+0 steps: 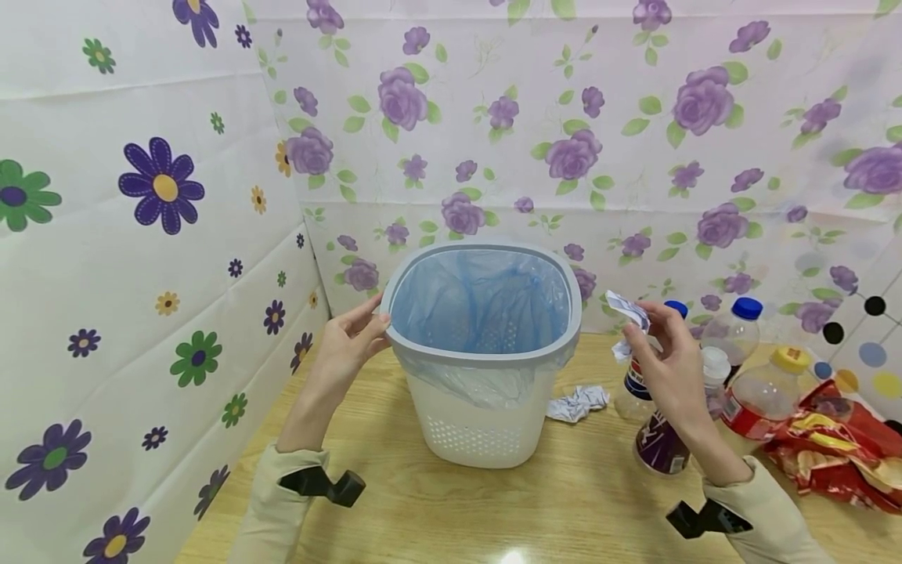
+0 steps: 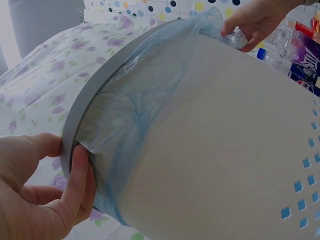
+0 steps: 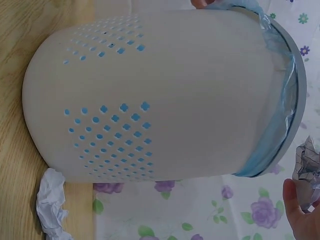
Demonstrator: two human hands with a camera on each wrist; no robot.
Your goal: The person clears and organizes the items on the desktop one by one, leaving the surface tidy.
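A white trash can point(image 1: 486, 423) with a grey rim and a blue plastic liner point(image 1: 479, 298) stands upright on the wooden table. My left hand point(image 1: 352, 337) pinches the rim at its left side, thumb on one face and fingers on the other, as the left wrist view shows. To the right of the can, my right hand point(image 1: 669, 368) holds a crumpled piece of paper point(image 1: 629, 313) between thumb and fingers, apart from the rim. Another crumpled paper point(image 1: 579, 403) lies on the table beside the can's base, also visible as white paper point(image 3: 51, 205) in the right wrist view.
Several plastic bottles stand behind and beside the right hand, among them a yellow-capped bottle point(image 1: 768, 388) and a purple-labelled bottle point(image 1: 662, 445). A red snack bag point(image 1: 838, 446) lies at the far right. Flowered cloth walls point(image 1: 493, 149) close off the back and left.
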